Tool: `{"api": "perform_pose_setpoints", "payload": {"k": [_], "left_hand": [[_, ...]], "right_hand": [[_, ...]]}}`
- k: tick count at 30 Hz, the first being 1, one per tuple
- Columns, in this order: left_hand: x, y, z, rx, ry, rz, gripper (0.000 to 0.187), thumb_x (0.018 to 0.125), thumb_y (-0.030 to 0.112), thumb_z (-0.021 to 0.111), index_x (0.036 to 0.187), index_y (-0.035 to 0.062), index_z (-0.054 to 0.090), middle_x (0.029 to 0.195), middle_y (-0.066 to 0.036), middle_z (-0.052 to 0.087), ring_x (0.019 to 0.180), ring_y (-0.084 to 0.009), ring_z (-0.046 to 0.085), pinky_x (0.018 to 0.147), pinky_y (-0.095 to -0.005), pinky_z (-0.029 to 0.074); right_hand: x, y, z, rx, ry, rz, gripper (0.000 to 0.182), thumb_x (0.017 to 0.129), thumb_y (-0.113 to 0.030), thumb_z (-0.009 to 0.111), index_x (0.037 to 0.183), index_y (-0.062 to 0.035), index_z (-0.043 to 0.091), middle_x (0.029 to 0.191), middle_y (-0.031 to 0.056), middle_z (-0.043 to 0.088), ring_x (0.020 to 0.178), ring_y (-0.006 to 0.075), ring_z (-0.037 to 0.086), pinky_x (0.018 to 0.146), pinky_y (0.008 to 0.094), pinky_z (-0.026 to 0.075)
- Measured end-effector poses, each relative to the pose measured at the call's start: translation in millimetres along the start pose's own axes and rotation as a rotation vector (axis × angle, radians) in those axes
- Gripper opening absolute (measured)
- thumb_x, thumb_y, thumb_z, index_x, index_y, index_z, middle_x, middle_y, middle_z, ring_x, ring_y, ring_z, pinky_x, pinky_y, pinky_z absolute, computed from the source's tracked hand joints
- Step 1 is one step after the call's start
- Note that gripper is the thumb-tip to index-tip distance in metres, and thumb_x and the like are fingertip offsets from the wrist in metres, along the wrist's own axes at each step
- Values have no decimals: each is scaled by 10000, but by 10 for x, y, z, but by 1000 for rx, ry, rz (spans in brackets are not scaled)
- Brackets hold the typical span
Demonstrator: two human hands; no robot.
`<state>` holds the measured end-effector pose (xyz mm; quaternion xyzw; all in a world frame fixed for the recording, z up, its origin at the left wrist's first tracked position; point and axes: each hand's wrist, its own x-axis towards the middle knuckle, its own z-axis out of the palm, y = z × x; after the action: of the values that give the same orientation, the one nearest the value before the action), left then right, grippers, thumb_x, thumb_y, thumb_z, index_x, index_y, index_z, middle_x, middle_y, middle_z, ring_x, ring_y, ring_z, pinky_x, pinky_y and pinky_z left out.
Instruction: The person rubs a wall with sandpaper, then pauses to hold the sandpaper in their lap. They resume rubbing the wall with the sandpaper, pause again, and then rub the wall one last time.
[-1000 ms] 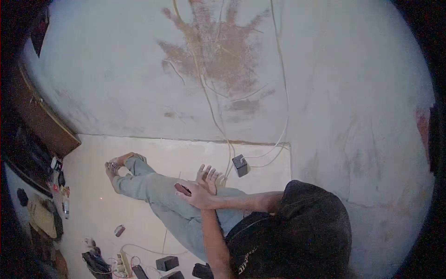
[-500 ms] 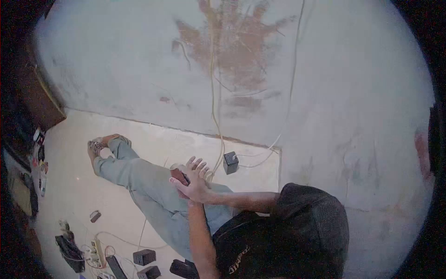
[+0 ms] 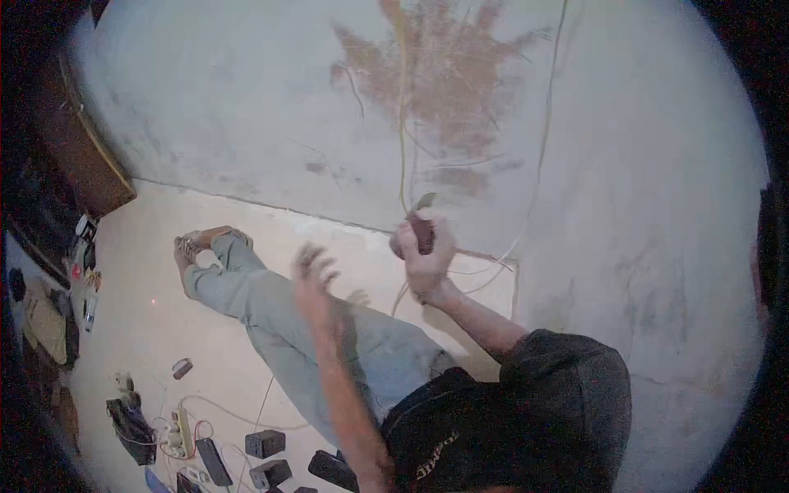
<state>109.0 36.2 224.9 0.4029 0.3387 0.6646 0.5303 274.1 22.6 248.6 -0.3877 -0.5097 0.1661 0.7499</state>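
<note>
My right hand (image 3: 433, 259) is raised near the wall's foot, its fingers wrapped round a dark reddish-brown object (image 3: 423, 232). A grey-green tip shows above the grip; I cannot make out its kind. My left hand (image 3: 316, 287) is above my legs (image 3: 279, 308), blurred by motion, with its fingers apart and nothing visible in them. The two hands are well apart. My legs in grey-green trousers stretch out over the pale floor toward the left.
Thin cables (image 3: 542, 140) run down the stained wall (image 3: 625, 205). Lower left are a power strip (image 3: 182, 431), a black adapter (image 3: 214, 462), dark boxes (image 3: 265, 444), a black bag (image 3: 131, 431) and a small dark item (image 3: 182, 367). Clutter lines the left edge.
My hands were together around the reddish-brown object. Now they have separated: the right hand lifted it up and to the right, while the left moved slightly left. The view has shifted a little.
</note>
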Motion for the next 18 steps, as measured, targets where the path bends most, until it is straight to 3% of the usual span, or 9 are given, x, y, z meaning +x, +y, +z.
{"api": "perform_pose_setpoints", "payload": {"k": [2, 3, 4, 5, 6, 10, 14, 16, 18], "left_hand": [[-46, 754, -67, 276, 152, 231, 361, 852, 74, 512, 1203, -8, 510, 1150, -129, 554, 1027, -199, 557, 862, -306, 462], [-22, 980, -271, 906, 302, 553, 333, 852, 58, 486, 1168, -33, 537, 1165, -142, 560, 1081, -221, 547, 906, -298, 449], [-229, 1460, -181, 764, 353, 588, 375, 865, 57, 465, 1224, -52, 482, 1216, -158, 538, 1126, -245, 530, 960, -315, 421], [-211, 1670, -681, 580, 232, 748, 436, 895, 144, 436, 1278, -64, 412, 1250, -195, 501, 1173, -276, 490, 991, -352, 394], [-279, 2317, -1157, 526, 143, 690, 549, 923, 321, 373, 1308, -71, 356, 1277, -234, 457, 1229, -312, 427, 1036, -404, 349], [-543, 2908, -906, 859, 344, 934, 551, 924, 328, 364, 1304, -71, 361, 1276, -234, 456, 1229, -313, 425, 1038, -409, 342], [-560, 2973, -817, 915, 348, 931, 553, 925, 335, 355, 1299, -72, 365, 1276, -235, 456, 1230, -315, 423, 1041, -413, 336], [-560, 2944, -740, 922, 333, 935, 555, 926, 339, 350, 1297, -72, 367, 1276, -235, 456, 1230, -316, 422, 1042, -416, 333], [-548, 2915, -739, 932, 328, 924, 556, 926, 343, 345, 1295, -72, 369, 1276, -235, 456, 1231, -317, 421, 1044, -418, 330]], "right_hand": [[144, -283, -39, -213, 98, -111, 144, 850, -81, 616, 940, -29, 516, 688, 26, 522, 611, 88, 482, 541, 253, 406], [193, -290, -60, -224, 137, -198, 162, 856, -82, 610, 963, -30, 500, 683, 23, 507, 562, 86, 452, 510, 261, 394], [200, -243, -88, -241, 141, -212, 162, 856, -82, 610, 963, -30, 500, 683, 23, 507, 562, 86, 452, 510, 261, 394], [212, -146, -144, -185, 113, -193, 157, 857, -81, 609, 957, -29, 499, 684, 27, 509, 553, 87, 449, 505, 260, 392], [235, -136, -159, -128, 87, -172, 153, 859, -80, 607, 952, -29, 497, 684, 30, 512, 544, 88, 446, 500, 260, 391], [268, -97, -214, -204, 29, -327, 198, 874, 24, 547, 1030, -32, 440, 767, 42, 509, 586, 78, 469, 487, 253, 413], [348, -313, -204, -390, 35, -467, 177, 861, 15, 576, 991, -36, 468, 761, 45, 518, 607, 88, 487, 519, 258, 443], [350, -270, -185, -256, 47, -396, 187, 848, 12, 598, 982, -32, 476, 757, 41, 517, 612, 92, 471, 522, 253, 414], [356, -343, -206, -250, 72, -381, 148, 810, -17, 646, 880, -27, 517, 681, 76, 522, 571, 156, 510, 529, 277, 417]]}}
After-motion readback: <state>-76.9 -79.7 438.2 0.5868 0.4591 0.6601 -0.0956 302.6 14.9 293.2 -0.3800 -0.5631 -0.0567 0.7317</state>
